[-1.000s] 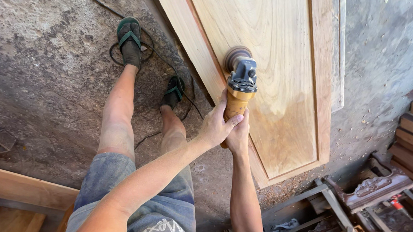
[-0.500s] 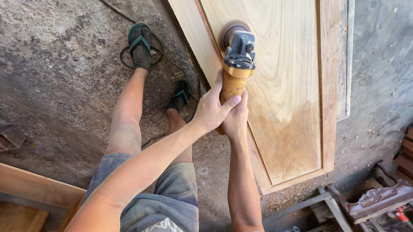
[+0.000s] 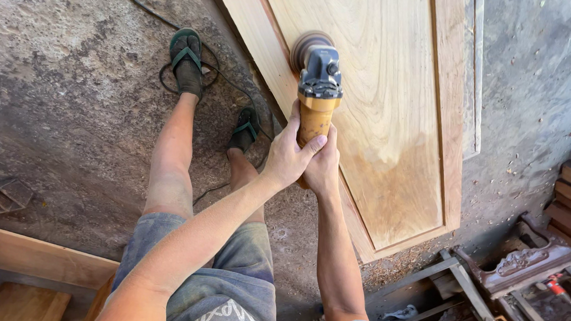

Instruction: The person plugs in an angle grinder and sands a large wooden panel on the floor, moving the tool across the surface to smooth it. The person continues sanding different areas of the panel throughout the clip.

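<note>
Angle grinder (image 3: 318,84), dark head and yellow-brown body, sits with its round sanding disc (image 3: 302,45) flat on the wooden door panel (image 3: 379,113), right where the raised left frame strip meets the sunken centre field, near the upper part of what shows. Both hands clamp the body from below: left hand (image 3: 288,155) wrapped tight round it, thumb up the side; right hand (image 3: 323,170) closed just behind and touching the left, fingers mostly hidden under it. No gap in either grip.

Progress, judged from surface only: centre field looks pale and smooth with clear grain; a darker, duller patch (image 3: 396,161) sits lower on the panel, could be unsanded or a stain, cannot tell. Frame strips look more orange than the centre. Disc is at the left inner edge, so edge work seems in hand; the lower end and right strip look like what is left. Fine dust along the panel's bottom edge on the concrete floor (image 3: 73,104).

Power cord (image 3: 192,71) loops on the floor around the feet in green sandals (image 3: 188,54). Carved wood pieces (image 3: 521,264) lie at lower right, planks (image 3: 26,257) at lower left.
</note>
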